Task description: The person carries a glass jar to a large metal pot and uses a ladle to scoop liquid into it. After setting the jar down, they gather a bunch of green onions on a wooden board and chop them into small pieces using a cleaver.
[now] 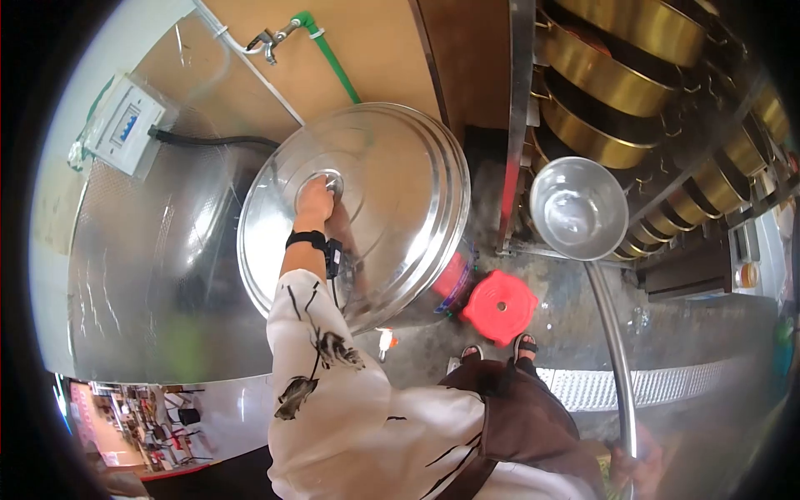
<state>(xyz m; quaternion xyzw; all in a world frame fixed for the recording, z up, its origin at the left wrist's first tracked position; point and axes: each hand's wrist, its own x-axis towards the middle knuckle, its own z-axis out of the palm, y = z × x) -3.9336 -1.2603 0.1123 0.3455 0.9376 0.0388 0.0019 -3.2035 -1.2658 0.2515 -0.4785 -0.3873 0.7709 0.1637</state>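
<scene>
My left hand (315, 200) grips the centre handle of a large round steel lid (400, 183), which is tilted up over a big steel vat (150, 275). A black band sits on that wrist. My right hand (637, 467), at the bottom right edge, holds the long metal handle of a big steel ladle (578, 208). The ladle's bowl is raised to the right of the lid and looks empty and shiny.
A red plastic stool (500, 306) stands on the wet floor near my sandalled feet (500, 348). Brass-coloured pots (600, 79) fill racks at the upper right. A tap with a green pipe (329, 54) and a white electrical box (123, 125) hang on the wall.
</scene>
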